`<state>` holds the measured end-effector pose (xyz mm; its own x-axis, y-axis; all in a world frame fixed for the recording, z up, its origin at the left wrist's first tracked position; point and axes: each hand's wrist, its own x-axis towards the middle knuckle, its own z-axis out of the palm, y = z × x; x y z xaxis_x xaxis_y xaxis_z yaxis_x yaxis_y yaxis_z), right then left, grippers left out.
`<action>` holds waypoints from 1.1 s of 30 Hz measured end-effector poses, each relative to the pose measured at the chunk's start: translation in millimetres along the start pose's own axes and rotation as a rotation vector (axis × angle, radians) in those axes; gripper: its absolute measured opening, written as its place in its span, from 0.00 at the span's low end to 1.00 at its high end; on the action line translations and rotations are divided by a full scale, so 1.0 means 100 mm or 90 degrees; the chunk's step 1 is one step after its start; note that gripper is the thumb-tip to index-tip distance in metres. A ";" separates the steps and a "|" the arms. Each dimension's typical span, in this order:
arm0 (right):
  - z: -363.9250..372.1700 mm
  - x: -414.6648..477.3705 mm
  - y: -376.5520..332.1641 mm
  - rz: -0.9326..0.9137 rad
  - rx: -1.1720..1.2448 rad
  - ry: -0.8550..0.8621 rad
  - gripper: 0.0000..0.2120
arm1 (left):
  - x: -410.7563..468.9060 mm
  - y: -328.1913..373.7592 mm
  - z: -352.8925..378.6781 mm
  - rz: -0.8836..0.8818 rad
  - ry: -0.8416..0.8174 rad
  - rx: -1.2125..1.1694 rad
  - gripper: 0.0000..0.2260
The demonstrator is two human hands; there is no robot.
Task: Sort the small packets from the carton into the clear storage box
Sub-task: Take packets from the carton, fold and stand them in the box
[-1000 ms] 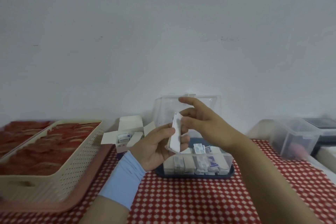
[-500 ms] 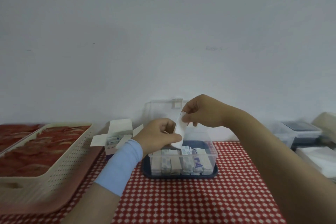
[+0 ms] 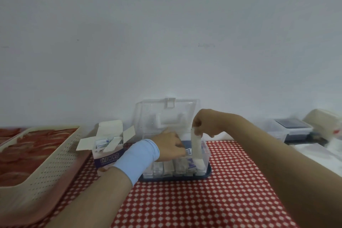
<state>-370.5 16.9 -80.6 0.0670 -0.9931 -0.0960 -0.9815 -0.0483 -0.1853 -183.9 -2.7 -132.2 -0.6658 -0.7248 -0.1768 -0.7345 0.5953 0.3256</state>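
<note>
White packet (image 3: 196, 147), pinched at its top by the right hand (image 3: 202, 126), stands upright in the right end of the box (image 3: 207, 153), ready to slot in. The left hand (image 3: 170, 146) is inside, probably parting the row (image 3: 166, 167); its grip is unclear. An open carton (image 3: 107, 154) sits just left.

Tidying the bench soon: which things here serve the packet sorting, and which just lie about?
In use: clear plastic storage box, open purple-and-white carton, long white packet held by the right hand.
Lying about: cream perforated basket, small clear lidded bin.
</note>
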 end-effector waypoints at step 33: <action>0.49 0.08 -0.01 -0.015 -0.213 -0.013 0.10 | 0.15 0.15 0.11 0.093 -0.028 0.007 0.17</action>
<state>-359.9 14.6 -128.9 0.0906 -0.9892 -0.1150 -0.9838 -0.1069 0.1441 -206.8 -1.0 -139.9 -0.7701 -0.6151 -0.1688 -0.6312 0.6969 0.3404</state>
